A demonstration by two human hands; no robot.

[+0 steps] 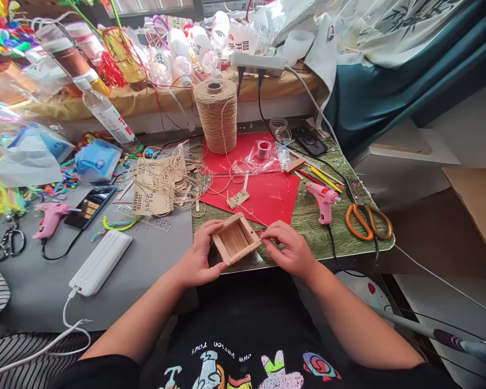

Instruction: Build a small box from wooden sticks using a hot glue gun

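Observation:
A small open wooden box (237, 239), made of thin sticks, is tilted at the table's front edge with its hollow inside showing. My left hand (202, 251) grips its left side, thumb at the lower corner and fingers along the top. At the box's right side, my right hand (287, 247) pinches with thumb and forefinger; whatever is between the fingertips is too small to make out. Red sheets (267, 194) lie just behind, with a small printed sandpaper piece (238, 199) on them. A pink glue gun (322, 202) rests to the right of my right hand.
A big twine spool (216, 116) stands behind the red sheets. Orange-handled scissors (364, 219) lie at the right edge. Sandpaper scraps (156, 186) and loose twine spread on the left, near a second pink glue gun (52, 219) and a white power bank (101, 263). Cords cross the table.

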